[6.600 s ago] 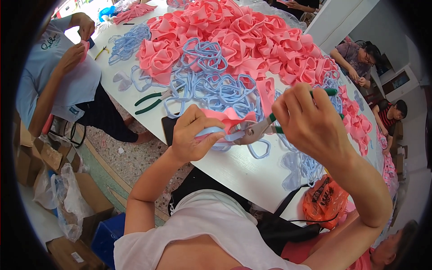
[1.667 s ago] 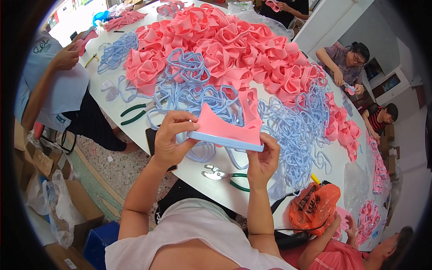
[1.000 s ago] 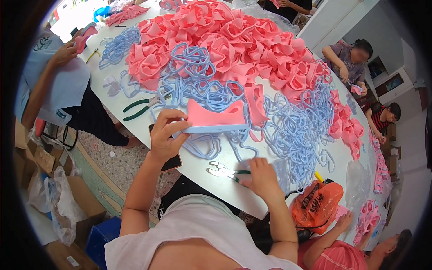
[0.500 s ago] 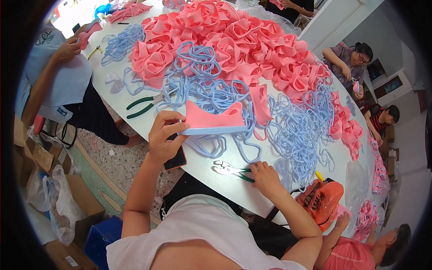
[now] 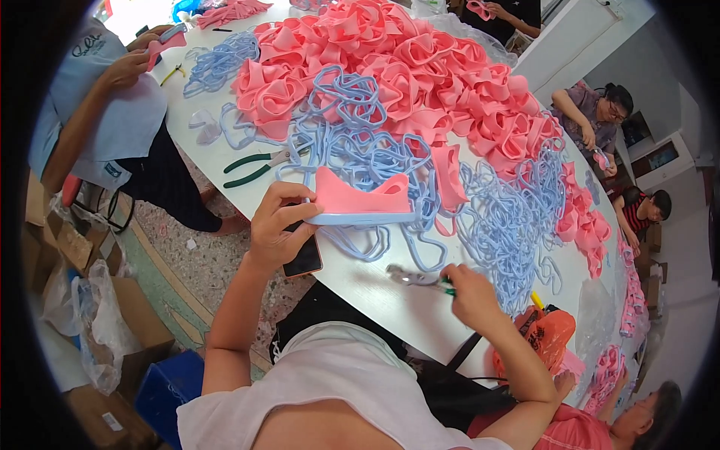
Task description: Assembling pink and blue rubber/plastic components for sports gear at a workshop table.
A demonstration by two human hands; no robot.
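The left hand [image 5: 276, 231] has its grip clamped on a pink and blue mask piece [image 5: 358, 204] held just above the near side of the white surface [image 5: 375, 296], while the right hand [image 5: 471, 294] has its grip closed around pliers [image 5: 417, 278] lying there.

At frame centre the left hand [image 5: 276, 229] grips a pink piece with a blue rim [image 5: 358, 204] above the white table [image 5: 367, 289]. Lower right of it, the right hand [image 5: 472, 294] closes on green-handled pliers [image 5: 417, 278] lying on the table. Pink [image 5: 390, 67] and blue loops [image 5: 502, 225] fill the upper frame.
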